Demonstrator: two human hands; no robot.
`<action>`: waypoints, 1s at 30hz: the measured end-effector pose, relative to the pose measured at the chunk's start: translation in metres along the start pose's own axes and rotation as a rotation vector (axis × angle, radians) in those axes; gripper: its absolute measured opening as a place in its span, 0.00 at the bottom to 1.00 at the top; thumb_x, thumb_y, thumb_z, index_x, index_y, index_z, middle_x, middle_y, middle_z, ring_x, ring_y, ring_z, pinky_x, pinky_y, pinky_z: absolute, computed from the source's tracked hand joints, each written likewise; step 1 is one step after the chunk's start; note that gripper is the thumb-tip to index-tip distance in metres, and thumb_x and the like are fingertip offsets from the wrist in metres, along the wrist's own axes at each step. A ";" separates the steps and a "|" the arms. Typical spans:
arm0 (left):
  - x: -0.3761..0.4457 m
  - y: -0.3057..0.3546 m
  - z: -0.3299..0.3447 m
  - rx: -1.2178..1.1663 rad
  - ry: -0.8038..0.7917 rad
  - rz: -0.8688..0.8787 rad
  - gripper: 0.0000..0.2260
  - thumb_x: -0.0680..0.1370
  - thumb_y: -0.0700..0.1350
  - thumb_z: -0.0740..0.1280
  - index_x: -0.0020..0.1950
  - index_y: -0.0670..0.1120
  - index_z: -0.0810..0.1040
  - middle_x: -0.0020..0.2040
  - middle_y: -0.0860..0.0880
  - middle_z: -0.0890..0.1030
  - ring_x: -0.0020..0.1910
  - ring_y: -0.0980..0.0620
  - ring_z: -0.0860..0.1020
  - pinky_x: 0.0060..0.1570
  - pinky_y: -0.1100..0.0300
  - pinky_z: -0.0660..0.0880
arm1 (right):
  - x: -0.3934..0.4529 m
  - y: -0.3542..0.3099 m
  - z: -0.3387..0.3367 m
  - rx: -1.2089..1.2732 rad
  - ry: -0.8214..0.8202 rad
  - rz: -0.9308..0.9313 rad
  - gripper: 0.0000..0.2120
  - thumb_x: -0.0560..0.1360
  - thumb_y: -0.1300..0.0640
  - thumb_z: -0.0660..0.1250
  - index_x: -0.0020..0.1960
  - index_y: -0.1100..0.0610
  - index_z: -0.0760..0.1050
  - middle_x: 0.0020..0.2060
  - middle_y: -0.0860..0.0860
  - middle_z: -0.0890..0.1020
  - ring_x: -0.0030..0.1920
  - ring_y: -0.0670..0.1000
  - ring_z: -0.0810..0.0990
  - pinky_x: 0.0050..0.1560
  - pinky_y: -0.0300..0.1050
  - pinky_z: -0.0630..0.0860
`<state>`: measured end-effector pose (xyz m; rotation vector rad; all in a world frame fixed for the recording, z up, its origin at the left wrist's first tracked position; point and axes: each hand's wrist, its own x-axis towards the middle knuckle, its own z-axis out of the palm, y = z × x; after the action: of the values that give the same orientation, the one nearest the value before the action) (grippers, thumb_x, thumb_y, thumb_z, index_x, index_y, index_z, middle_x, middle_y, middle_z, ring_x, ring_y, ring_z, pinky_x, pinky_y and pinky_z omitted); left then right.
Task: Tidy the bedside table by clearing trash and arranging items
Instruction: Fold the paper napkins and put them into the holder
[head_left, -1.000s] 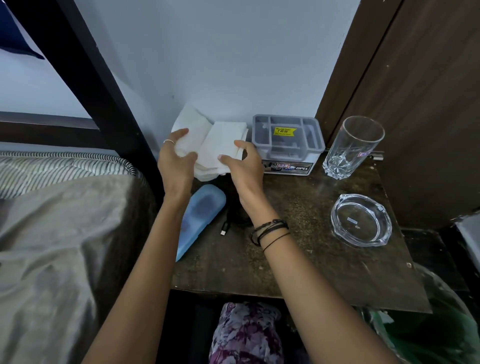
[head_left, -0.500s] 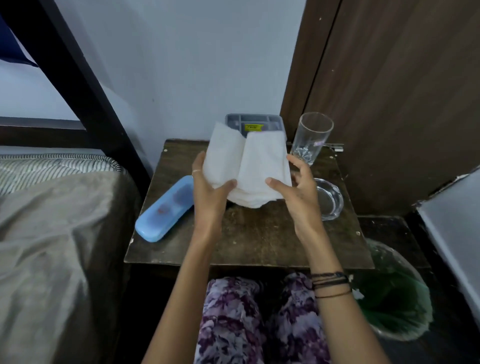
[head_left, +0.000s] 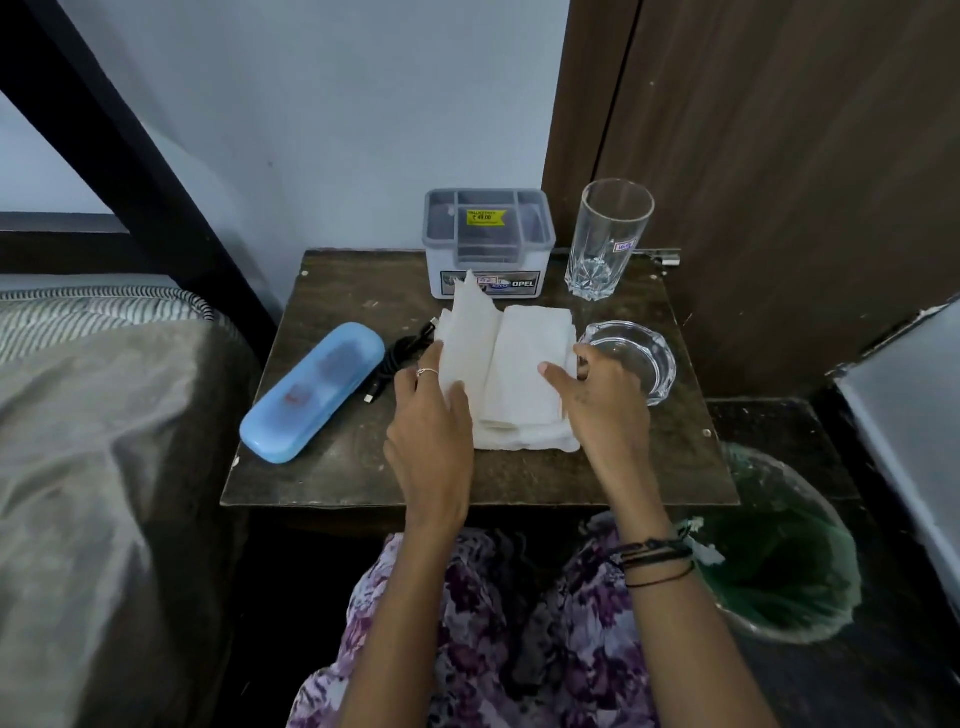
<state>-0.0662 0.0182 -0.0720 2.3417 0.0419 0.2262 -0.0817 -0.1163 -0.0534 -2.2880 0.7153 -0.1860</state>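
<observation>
Bedside table, mid-tidy: my left hand pinches the raised left flap of the napkins, and my right hand clamps their right side, thumb on top. The stack lies mid-table twd the front edge. Box and glass at the back edge and ashtray at the right edge look sorted. Prob. left: squaring the napkins, the skewed blue case at the left edge and the loose cable.

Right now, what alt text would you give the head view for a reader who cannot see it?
The left hand and right hand grip a stack of white napkins on a dark bedside table. Around it lie a blue case, black cable, grey organizer box, tall glass and glass ashtray.
</observation>
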 end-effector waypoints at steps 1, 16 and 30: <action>0.000 0.000 0.001 0.064 0.027 0.025 0.19 0.79 0.45 0.59 0.70 0.51 0.66 0.64 0.48 0.72 0.50 0.45 0.78 0.40 0.55 0.69 | 0.002 -0.001 0.002 -0.010 0.014 -0.010 0.21 0.75 0.50 0.66 0.62 0.60 0.72 0.53 0.58 0.82 0.54 0.60 0.79 0.50 0.51 0.74; 0.003 0.010 0.019 -0.049 -0.143 0.241 0.30 0.76 0.63 0.47 0.52 0.47 0.83 0.72 0.49 0.68 0.75 0.55 0.53 0.71 0.61 0.38 | 0.005 -0.006 0.010 0.383 0.059 -0.005 0.20 0.78 0.46 0.60 0.64 0.56 0.74 0.43 0.44 0.78 0.38 0.35 0.74 0.39 0.20 0.67; 0.004 0.000 0.038 0.499 0.021 0.200 0.05 0.71 0.37 0.67 0.37 0.42 0.81 0.55 0.40 0.78 0.65 0.40 0.67 0.66 0.34 0.55 | 0.010 0.000 0.009 0.132 0.027 0.002 0.25 0.75 0.59 0.67 0.70 0.60 0.66 0.48 0.59 0.82 0.50 0.55 0.80 0.47 0.36 0.71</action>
<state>-0.0559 -0.0085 -0.0978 2.8429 -0.1426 0.3744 -0.0706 -0.1159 -0.0607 -2.1633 0.6979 -0.2558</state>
